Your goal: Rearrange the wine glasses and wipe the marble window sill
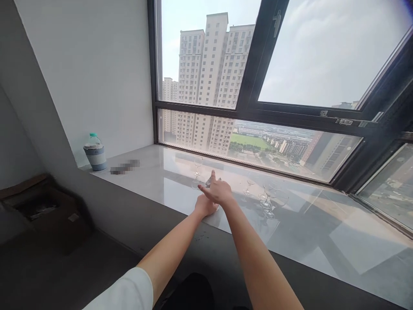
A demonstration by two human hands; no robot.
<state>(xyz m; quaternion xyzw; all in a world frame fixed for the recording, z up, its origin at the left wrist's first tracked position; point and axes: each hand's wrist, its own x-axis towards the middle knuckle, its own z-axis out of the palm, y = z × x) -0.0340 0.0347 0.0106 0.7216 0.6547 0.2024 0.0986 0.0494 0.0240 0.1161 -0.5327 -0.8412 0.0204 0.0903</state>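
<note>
My right hand (pixel 219 190) is over the window sill, its index finger and thumb stretched apart and the other fingers hidden from me. A small dark grey object (pixel 209 181) shows just past it, partly covered; I cannot make out its kind. My left hand (pixel 205 206) is lower, by the front edge of the sill, overlapping my right hand in view. Its fingers are mostly hidden, so what they hold, if anything, does not show. Beyond the hands stands a clear stemmed glass (pixel 197 169). To the right are another stemmed glass (pixel 248 188) and a cluster of stemmed glasses (pixel 269 211).
The glossy sill (pixel 145 181) runs under a dark-framed window (pixel 250 103). At its left end are a blue and white cup (pixel 95 157), a green-capped bottle (pixel 93 137) and a blurred-out item (pixel 125 166). A brown box (pixel 48 215) is on the floor at left.
</note>
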